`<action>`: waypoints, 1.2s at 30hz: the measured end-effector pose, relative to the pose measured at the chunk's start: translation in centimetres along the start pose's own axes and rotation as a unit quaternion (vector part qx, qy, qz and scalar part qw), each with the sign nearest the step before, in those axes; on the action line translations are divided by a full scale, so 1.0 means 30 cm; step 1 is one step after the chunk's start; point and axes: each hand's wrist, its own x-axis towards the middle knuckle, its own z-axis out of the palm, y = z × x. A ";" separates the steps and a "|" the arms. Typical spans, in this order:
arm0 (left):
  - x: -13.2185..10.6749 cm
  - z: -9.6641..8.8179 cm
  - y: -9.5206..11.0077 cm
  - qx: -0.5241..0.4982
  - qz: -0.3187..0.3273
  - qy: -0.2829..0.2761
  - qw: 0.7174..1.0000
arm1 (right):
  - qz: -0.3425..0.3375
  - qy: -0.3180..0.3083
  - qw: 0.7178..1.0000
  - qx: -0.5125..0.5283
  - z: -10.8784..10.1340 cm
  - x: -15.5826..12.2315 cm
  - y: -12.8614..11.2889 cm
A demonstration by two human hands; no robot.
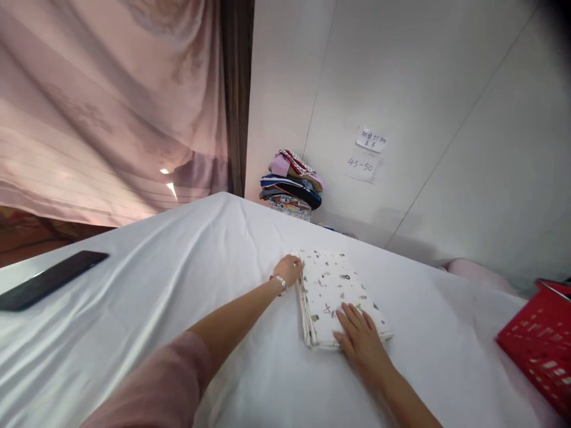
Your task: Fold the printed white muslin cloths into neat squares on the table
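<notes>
A folded white cloth with small printed figures lies on the white sheet near the middle. My left hand reaches to the cloth's far left corner, its fingers curled against the edge there. My right hand rests flat on the cloth's near right part, fingers stretched out and pressing down. A bracelet shows on my left wrist, and a pink sleeve covers my left upper arm.
A dark phone lies on the sheet at the left. A pile of folded clothes stands by the wall behind. A red basket sits at the right edge. Paper notes hang on the wall; a pink curtain hangs at left.
</notes>
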 end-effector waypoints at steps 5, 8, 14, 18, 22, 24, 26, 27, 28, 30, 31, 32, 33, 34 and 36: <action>0.134 0.012 -0.014 0.007 -0.105 -0.002 0.994 | -0.089 0.003 0.996 0.015 -0.010 0.018 -0.117; 0.170 0.030 -0.004 0.017 -0.135 -0.003 0.991 | -0.129 0.011 0.991 0.018 0.030 0.024 -0.169; 0.198 0.051 -0.008 0.040 -0.166 0.002 0.985 | -0.129 0.037 0.991 0.026 0.069 0.024 -0.174; 0.198 0.050 -0.013 0.056 -0.171 -0.004 0.984 | -0.130 0.019 0.991 0.034 0.046 0.026 -0.174; 0.203 0.030 0.000 0.076 -0.163 -0.012 0.984 | -0.133 0.014 0.990 0.037 0.030 0.024 -0.177; 0.198 0.017 0.018 0.090 -0.152 -0.011 0.984 | -0.134 0.013 0.990 0.037 0.028 0.020 -0.177; 0.176 0.013 0.042 0.106 -0.130 0.005 0.986 | -0.134 0.014 0.990 0.040 0.027 0.016 -0.176; 0.158 0.018 0.053 0.114 -0.106 0.017 0.988 | -0.134 0.016 0.990 0.042 0.027 0.014 -0.175; 0.135 0.026 0.063 0.125 -0.067 0.029 0.989 | -0.134 0.018 0.990 0.046 0.026 0.012 -0.175; 0.085 0.055 0.072 0.153 0.040 0.036 0.987 | -0.134 0.019 0.990 0.052 0.025 0.010 -0.174; 0.062 0.072 0.070 0.167 0.090 0.026 0.981 | -0.133 0.017 0.990 0.054 0.025 0.009 -0.175; 0.041 0.088 0.064 0.177 0.120 0.007 0.977 | -0.131 0.016 0.990 0.055 0.025 0.010 -0.175; 0.026 0.103 0.056 0.181 0.127 -0.017 0.975 | -0.129 0.014 0.990 0.056 0.025 0.010 -0.176; 0.016 0.114 0.047 0.179 0.115 -0.039 0.976 | -0.126 0.012 0.990 0.056 0.025 0.011 -0.176; 0.010 0.128 0.031 0.165 0.077 -0.061 0.981 | -0.121 0.006 0.991 0.059 0.025 0.013 -0.177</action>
